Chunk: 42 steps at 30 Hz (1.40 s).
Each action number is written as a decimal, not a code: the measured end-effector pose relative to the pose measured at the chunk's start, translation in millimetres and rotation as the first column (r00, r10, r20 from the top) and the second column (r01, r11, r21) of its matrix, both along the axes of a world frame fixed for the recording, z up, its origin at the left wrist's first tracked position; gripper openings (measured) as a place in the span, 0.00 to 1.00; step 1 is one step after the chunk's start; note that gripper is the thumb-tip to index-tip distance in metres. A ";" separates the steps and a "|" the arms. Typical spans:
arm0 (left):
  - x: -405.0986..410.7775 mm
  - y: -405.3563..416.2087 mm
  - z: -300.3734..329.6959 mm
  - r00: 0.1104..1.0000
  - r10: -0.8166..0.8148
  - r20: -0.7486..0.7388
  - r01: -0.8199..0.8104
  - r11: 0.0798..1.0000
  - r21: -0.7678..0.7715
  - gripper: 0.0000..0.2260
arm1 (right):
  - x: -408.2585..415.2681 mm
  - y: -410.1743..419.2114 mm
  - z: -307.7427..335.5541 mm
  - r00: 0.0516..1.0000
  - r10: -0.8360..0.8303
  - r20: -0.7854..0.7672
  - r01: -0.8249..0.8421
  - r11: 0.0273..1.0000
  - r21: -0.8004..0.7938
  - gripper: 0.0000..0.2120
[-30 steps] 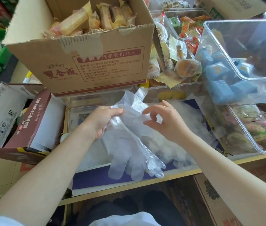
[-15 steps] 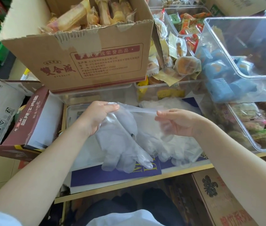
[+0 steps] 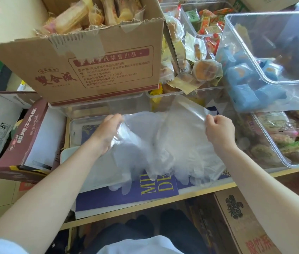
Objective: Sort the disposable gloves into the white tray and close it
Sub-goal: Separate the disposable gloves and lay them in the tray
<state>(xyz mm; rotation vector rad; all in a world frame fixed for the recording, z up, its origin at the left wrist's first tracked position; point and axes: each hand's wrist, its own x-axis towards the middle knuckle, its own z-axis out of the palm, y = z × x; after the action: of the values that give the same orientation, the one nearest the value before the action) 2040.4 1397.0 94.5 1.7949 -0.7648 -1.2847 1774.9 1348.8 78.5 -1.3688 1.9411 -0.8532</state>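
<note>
A heap of clear disposable gloves (image 3: 165, 153) lies on a purple booklet (image 3: 145, 193) at the front of the shelf, fingers hanging towards me. My left hand (image 3: 108, 133) grips the left part of the heap by the cuffs. My right hand (image 3: 218, 132) pinches the cuff of one glove (image 3: 185, 114) and holds it stretched up and to the right. Under my left hand sits the shallow white tray (image 3: 72, 129); only its left rim and corner show, the rest is hidden by the gloves.
A cardboard box of wrapped snacks (image 3: 93, 70) stands just behind the tray. Clear bins of packaged pastries (image 3: 277, 92) fill the right side. A maroon carton (image 3: 27, 136) lies to the left. The yellow shelf edge (image 3: 181, 196) runs along the front.
My hands have drawn apart. The right hand moved right with one glove's cuff, spreading it away from the bundle, which my left hand keeps holding.
</note>
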 end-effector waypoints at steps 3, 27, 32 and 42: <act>3.4 0.2 -6.6 0.993 -0.026 0.111 0.019 0.998 0.057 0.08 | -8.3 5.0 -4.5 0.993 -0.060 0.102 0.056 0.998 0.042 0.14; -119.1 -16.0 12.7 0.968 -0.148 0.203 0.205 0.931 -0.301 0.22 | 37.4 8.1 42.6 0.862 0.412 0.293 -0.416 0.908 -0.052 0.25; -135.7 -15.8 15.6 0.985 -0.173 -0.023 0.149 0.902 -0.404 0.23 | 29.5 -0.1 47.2 0.848 0.454 0.275 -0.449 0.889 -0.084 0.24; -125.5 -19.4 12.1 0.930 -0.358 -0.090 0.286 0.853 -0.437 0.06 | 13.7 -8.7 44.1 0.623 0.559 0.547 -0.642 0.765 -0.050 0.30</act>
<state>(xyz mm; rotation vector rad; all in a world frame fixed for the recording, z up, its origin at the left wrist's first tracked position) 1914.9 1377.6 106.5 1.2296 -1.1833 -1.3402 1788.5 1340.1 122.6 -1.3720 0.9764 -0.6323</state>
